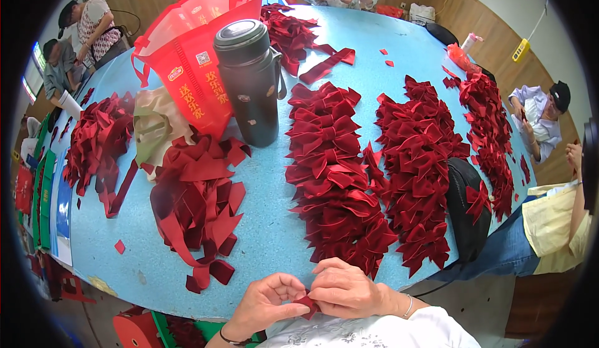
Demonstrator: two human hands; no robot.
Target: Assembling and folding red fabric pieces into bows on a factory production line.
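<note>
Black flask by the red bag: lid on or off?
On: the round lid covers the top of the black flask, which stands upright on the blue table.

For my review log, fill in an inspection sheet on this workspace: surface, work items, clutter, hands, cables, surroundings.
Surface: blue table, with small red scraps.
Work items: dark red bows in long heaps; loose ribbon strips left of them; a ribbon piece at the hands.
Clutter: red bag, black flask, black pouch with one bow on it.
Hands: left hand pinches the ribbon piece; right hand has its fingers against it, grip partly hidden.
Cables: thin dark cord or strap below the pouch; which, unclear.
Surroundings: other people around the table; wood-panelled wall.
</note>
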